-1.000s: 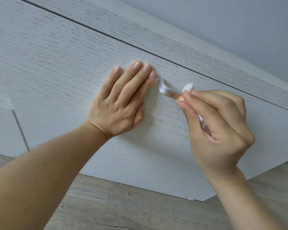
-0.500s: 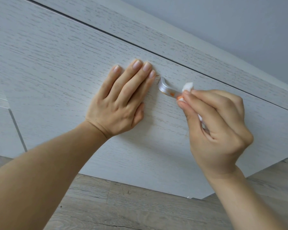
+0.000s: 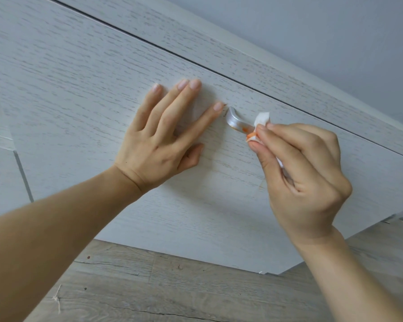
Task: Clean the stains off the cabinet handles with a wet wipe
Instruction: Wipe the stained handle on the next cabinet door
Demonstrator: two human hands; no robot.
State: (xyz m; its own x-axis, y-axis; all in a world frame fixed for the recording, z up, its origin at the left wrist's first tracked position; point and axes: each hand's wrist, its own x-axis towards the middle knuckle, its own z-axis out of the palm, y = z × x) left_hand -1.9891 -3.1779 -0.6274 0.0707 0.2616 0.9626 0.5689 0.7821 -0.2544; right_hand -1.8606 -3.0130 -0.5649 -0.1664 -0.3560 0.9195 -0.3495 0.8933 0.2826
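Observation:
A silver curved cabinet handle (image 3: 236, 119) sits on a whitewashed wood-grain cabinet door (image 3: 91, 89). Orange stain marks show on the handle's lower part, beside my fingers. My right hand (image 3: 305, 173) pinches a folded white wet wipe (image 3: 262, 119) against the handle; the wipe's lower edge is smeared orange. Most of the handle's right part is hidden behind this hand. My left hand (image 3: 163, 138) lies flat on the door just left of the handle, fingers spread, index tip almost touching the handle's end.
A dark gap (image 3: 265, 89) runs above the door under the cabinet's top panel (image 3: 289, 73). A neighbouring door (image 3: 0, 173) shows at the left edge. Grey wood-plank floor (image 3: 172, 287) lies below. A plain grey wall (image 3: 335, 31) is behind.
My left index finger has spread away from the other fingers toward the handle. My right hand with the wipe stays at about the same place on the handle.

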